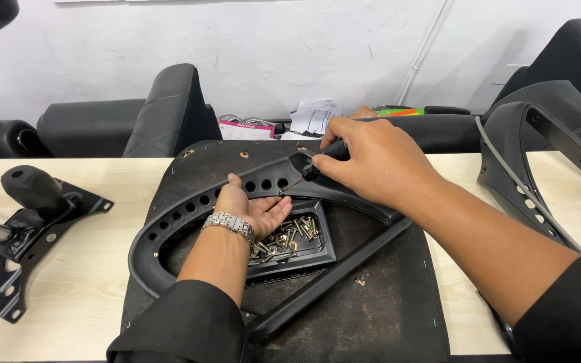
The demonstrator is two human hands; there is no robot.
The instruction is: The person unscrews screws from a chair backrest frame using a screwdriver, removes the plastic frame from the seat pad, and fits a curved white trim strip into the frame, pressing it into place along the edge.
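I see my right hand [371, 161] wrapped around the black handle of a screwdriver [317, 161], its thin shaft angled down to a hole in the black plastic armrest [189, 212], which lies across the upturned chair seat [384, 296] on the tabletop [75, 282]. My left hand [253, 212] reaches up through the armrest's loop, palm up and fingers loosely curled under the curved bar near the tip, bracing it rather than clamping it. The armrest looks rigid, fairly light, smooth and a little slippery, so I judge it is best held at the perforated curve beside the screw point. Just under the left hand sits a small black tray [324, 252] of loose screws [290, 235], easy to scatter. A metal chair mechanism [28, 228] lies well apart at the left.
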